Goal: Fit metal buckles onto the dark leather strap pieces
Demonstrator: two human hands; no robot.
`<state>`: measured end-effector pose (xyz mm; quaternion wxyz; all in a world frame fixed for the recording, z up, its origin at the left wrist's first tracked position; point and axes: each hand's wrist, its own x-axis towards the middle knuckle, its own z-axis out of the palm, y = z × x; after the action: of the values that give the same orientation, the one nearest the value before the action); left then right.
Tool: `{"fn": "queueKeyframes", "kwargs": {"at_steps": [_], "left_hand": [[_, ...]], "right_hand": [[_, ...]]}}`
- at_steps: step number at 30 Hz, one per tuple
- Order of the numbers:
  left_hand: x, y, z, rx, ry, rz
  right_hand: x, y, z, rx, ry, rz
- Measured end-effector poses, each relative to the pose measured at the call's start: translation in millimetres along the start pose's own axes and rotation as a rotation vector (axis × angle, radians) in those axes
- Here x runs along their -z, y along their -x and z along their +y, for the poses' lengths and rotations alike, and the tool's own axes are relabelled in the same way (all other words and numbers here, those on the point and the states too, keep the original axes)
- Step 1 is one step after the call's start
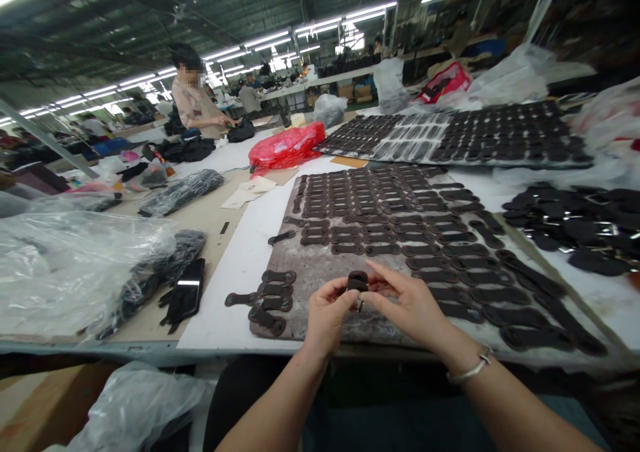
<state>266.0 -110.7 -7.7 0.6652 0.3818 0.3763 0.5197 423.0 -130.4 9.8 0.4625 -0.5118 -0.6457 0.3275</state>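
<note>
My left hand (326, 311) pinches a dark brown strap tab (357, 281), folded into a loop, between thumb and fingers. A small metal ring or buckle (359, 303) shows at the tab's lower end. From the other side my right hand (413, 305) closes on the same piece, its thumb by the metal part and its index finger reaching over. Both hands are above the near part of a grey-brown board (320, 272). Flat dark tabs with rounded ends (383, 249) lie in rows on the board. A small cluster of tabs (277, 290) lies left of my hands.
Dark pieces with metal fittings (580, 225) are heaped at right. Behind lies a second board of tabs (465, 135), near a red plastic bag (287, 147). To the left are a phone (189, 289) and clear plastic bags (75, 259). A person (197, 102) works farther back.
</note>
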Motion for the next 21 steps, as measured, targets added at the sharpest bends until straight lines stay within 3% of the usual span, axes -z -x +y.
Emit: {"fn": "queueKeyframes", "kwargs": {"at_steps": [9,21], "left_hand": [[-3.9,1.8,-3.0,0.009,-0.005,0.081],[-7.0,3.1,-5.0,0.01,0.042,0.1]], "right_hand": [[-9.8,-0.8,1.7,-0.028,0.01,0.089],[-9.5,-1.8,1.1,0.025,0.036,0.083]]}}
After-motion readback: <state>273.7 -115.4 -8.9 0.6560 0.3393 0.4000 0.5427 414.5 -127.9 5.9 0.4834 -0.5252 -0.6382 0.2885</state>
